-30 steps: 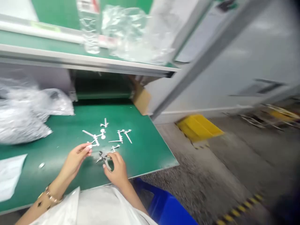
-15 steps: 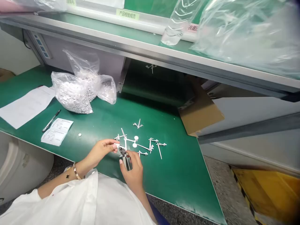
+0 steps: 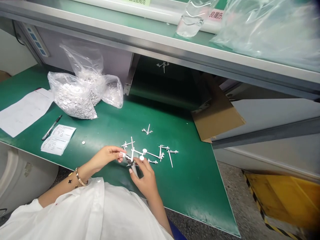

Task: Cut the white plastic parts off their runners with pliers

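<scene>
My left hand (image 3: 110, 156) pinches one end of a branching white plastic sprue (image 3: 132, 148) between thumb and fingertips. The sprue carries small round discs (image 3: 144, 151) on its right side. In my right hand (image 3: 146, 178) is a pair of nippers (image 3: 134, 169), fingers wrapped round the handles. Their dark jaws are at the sprue close to my left fingertips; whether they bite into it is too small to tell. Loose white sprue pieces (image 3: 170, 158) lie to the right, and another piece (image 3: 147, 129) lies farther back. A lone white disc (image 3: 83, 142) rests to the left.
Clear bags of small white parts (image 3: 75, 100) stand at the back left of the green table (image 3: 190, 193). Nearby are a paper sheet (image 3: 27, 110), a pen (image 3: 52, 127) and printed slips (image 3: 58, 140). A cardboard flap (image 3: 220, 120) is at right; a metal-edged shelf (image 3: 112, 36) crosses above.
The view has shifted slightly. The sprue has tilted in my hands, and its discs have come nearer my right hand. Both hands keep their hold.
</scene>
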`<state>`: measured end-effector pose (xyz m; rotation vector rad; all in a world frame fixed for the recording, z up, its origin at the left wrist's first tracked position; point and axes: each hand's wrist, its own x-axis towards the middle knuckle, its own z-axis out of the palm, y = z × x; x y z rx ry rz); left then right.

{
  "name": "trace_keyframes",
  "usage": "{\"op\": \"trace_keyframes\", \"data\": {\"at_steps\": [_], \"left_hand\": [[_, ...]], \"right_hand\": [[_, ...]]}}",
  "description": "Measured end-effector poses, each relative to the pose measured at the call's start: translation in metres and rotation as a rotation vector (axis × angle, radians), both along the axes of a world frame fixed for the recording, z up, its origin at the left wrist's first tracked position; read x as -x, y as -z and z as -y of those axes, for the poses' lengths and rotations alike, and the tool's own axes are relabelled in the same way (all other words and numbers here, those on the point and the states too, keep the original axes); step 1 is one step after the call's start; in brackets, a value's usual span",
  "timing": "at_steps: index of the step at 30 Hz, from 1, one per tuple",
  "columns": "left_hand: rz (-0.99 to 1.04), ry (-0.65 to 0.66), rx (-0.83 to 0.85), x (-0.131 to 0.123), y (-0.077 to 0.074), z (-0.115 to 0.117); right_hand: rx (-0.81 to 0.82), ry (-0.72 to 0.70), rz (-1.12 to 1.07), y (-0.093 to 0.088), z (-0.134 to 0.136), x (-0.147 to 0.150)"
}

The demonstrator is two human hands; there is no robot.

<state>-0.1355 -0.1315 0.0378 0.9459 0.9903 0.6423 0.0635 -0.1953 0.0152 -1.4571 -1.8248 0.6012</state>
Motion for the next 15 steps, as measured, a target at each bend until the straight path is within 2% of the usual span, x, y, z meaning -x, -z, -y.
{"op": "trace_keyframes", "data": {"at_steps": [10, 15], "left_hand": [[-0.031, 0.006, 0.025, -0.0002, 0.0005, -0.0051], [-0.027, -0.005, 0.097, 0.0059, 0.0101, -0.0006]], "right_hand": [[0.009, -0.025, 0.082, -0.0010, -0.0028, -0.0042], [0.060, -0.057, 0.045, 0.0041, -0.0013, 0.0035]]}}
